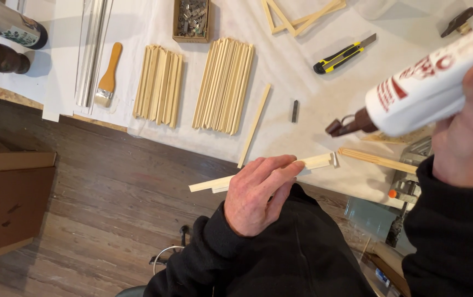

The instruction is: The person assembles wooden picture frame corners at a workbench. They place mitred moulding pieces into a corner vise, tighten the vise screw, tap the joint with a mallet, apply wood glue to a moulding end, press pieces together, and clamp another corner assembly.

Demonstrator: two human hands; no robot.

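Nearest, the left hand point(258, 195) is closed around two thin wooden strips point(264, 172) held together over the lap, their far ends reaching the edge of the bench point(280, 66). The right hand point(470, 129) grips a white glue bottle point(429, 91), its brown nozzle tipped down towards the strip ends (not touching them, as far as can be seen). Glue could well drip onto the white cover, or the strips could slide apart, since only the fingers pin them. Farther off lie a loose strip point(254, 125), two bundles of strips point(192, 85), a yellow utility knife point(343, 54) and a brush point(108, 74).
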